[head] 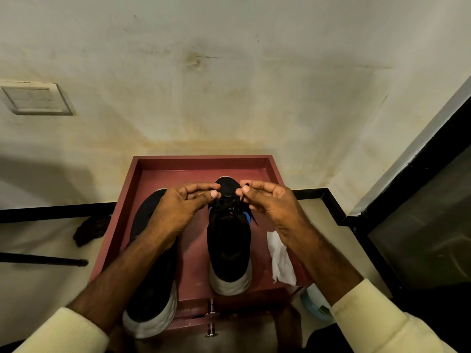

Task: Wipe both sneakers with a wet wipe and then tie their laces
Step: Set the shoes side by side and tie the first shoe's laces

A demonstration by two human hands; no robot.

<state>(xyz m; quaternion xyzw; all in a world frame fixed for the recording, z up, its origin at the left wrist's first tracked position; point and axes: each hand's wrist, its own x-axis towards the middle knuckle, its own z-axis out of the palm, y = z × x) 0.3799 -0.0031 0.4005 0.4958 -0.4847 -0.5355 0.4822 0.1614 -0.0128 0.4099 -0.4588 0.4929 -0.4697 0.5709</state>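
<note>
Two black sneakers with white soles stand side by side, toes away from me, on a red wooden tray (158,169). The left sneaker (153,289) is partly under my left forearm. Over the right sneaker (229,250), both hands hover at its black laces (226,205). My left hand (178,207) pinches a lace between thumb and fingers. A lace end is pinched in the fingertips of my right hand (275,207). A crumpled white wet wipe (280,261) lies on the tray right of the right sneaker.
The tray stands against a stained pale wall. A dark brown object (91,229) and a black rod (43,258) lie on the floor at left. A black-framed panel (420,225) rises at right. A light blue container (316,301) sits below my right forearm.
</note>
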